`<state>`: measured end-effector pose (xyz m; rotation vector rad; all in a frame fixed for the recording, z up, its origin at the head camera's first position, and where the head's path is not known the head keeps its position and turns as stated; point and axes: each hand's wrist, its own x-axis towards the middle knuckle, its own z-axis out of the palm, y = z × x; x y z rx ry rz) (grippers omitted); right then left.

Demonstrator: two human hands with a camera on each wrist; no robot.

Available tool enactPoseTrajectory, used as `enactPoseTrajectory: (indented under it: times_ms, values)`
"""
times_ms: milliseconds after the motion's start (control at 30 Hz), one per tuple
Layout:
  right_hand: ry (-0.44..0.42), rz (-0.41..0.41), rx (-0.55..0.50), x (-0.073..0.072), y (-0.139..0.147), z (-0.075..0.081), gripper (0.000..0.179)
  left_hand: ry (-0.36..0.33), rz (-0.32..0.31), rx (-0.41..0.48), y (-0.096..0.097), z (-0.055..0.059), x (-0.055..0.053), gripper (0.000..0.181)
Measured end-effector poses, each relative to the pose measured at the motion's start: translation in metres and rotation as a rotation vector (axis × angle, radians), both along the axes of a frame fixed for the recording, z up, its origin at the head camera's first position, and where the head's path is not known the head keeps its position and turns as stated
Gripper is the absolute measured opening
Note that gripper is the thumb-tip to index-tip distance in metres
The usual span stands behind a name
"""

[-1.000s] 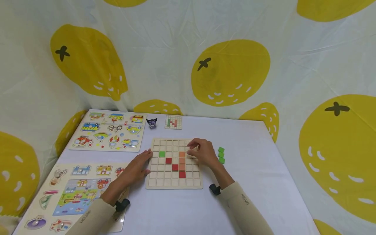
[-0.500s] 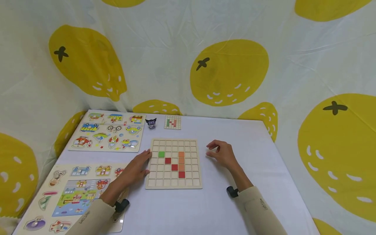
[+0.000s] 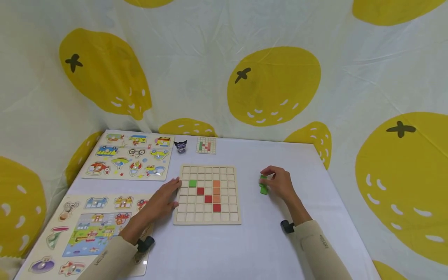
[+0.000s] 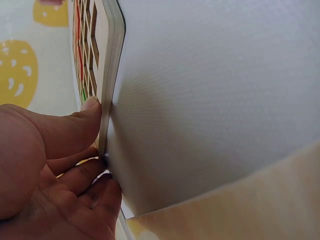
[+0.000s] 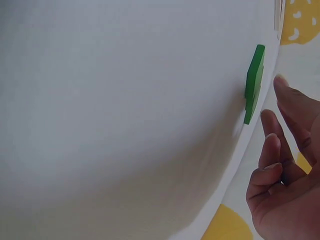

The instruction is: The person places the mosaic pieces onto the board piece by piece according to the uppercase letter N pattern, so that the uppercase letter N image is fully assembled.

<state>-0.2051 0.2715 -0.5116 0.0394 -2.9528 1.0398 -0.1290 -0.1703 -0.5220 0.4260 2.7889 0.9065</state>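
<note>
Already I count seven tiles in the central grid board; loose green tiles, right of centre, seem left.
Right hand, empty, fingers parted, reaches them; loosely spread left hand touches the grid board.

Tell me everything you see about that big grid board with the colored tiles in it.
The board looks like pale wood: squarish, with rows of shallow square cells inside a plain rim. A green tile, three red tiles and three orange tiles sit in it, the red stepping down diagonally, the orange in one column. It lies flat on the white table, and the left hand touches its left edge.
</note>
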Motion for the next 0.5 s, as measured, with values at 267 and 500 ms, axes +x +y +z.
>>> enactPoseTrajectory:
  times_ms: [267, 500]
  values:
    - [-0.044, -0.058, 0.045, -0.008, 0.006, -0.004, 0.023, 0.015, -0.005, -0.003, 0.000, 0.000, 0.000, 0.077]
    - [-0.128, -0.096, 0.031, -0.017, 0.004, -0.004, 0.017, 0.004, -0.001, -0.008, 0.001, -0.001, -0.001, 0.078]
